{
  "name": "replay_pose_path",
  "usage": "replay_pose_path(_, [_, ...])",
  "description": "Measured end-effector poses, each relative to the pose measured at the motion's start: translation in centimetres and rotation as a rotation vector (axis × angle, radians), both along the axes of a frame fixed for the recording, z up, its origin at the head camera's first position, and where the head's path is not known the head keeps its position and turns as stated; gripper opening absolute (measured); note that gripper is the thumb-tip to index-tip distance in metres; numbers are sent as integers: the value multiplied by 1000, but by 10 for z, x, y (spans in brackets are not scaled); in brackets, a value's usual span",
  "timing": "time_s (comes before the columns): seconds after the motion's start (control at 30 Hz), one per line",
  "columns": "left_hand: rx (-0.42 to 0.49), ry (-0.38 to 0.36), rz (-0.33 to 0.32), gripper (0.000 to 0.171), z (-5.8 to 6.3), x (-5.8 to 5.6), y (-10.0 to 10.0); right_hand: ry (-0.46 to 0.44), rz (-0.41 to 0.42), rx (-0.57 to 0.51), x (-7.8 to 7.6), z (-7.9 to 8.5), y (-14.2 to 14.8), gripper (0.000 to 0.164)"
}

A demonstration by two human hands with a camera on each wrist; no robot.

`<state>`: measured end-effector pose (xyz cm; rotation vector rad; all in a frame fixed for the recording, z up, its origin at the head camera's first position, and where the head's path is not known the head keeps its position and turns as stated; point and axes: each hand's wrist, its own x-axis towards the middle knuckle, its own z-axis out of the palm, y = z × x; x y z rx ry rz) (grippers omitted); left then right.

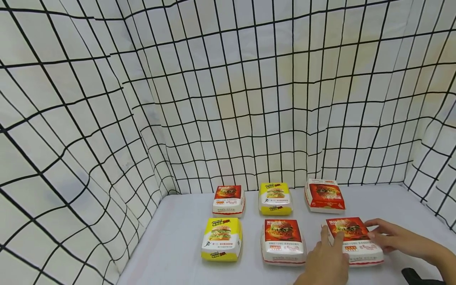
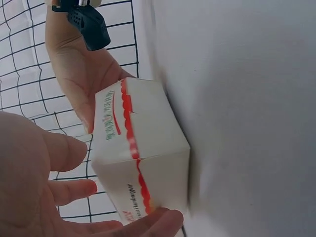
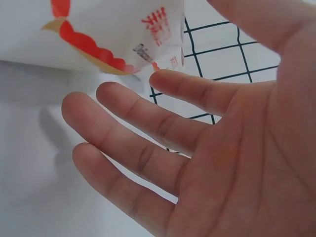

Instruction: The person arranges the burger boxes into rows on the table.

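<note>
A red-and-white burger box (image 1: 354, 241) lies on the table at the front right, between my two hands. My left hand (image 1: 325, 255) is at its left side; in the left wrist view, outstretched fingertips (image 2: 165, 222) reach a lower corner of the white wall, while the thumb stays off it. My right hand (image 1: 399, 239) is at the box's right side. In the right wrist view its fingers are spread and loosely extended, with nothing held in the palm (image 3: 237, 153). The box's printed side (image 3: 123, 29) is close beyond the fingertips.
Two more boxes are in the front row, a red-and-white box (image 1: 283, 242) and a yellow box (image 1: 221, 239). Behind them stand a red-and-white box (image 1: 228, 201), a yellow box (image 1: 275, 198) and a red box (image 1: 325, 196). White cloth walls with black grid lines (image 1: 249, 99) enclose the table (image 1: 171, 245).
</note>
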<state>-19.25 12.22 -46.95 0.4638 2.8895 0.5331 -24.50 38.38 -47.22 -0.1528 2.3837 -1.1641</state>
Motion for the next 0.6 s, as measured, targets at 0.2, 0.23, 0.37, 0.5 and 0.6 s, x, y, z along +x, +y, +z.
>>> replay_pose_path(0.2, [-87,46,17,53,10,6,-1,21,-18,4,0,-1,6,65])
replay_pose_path(0.23, [-92,72,10,54,13,7,-3,25,-20,8,0,-1,6,65])
replay_pose_path(0.37, [-61,202,-51,53,28,10,-14,40,-32,11,0,2,5,64])
replay_pose_path(0.5, [40,294,-117,47,42,10,-29,78,-40,23,1,5,4,61])
replay_pose_path(0.6, [124,325,-136,40,53,7,-41,138,-33,30,1,7,3,56])
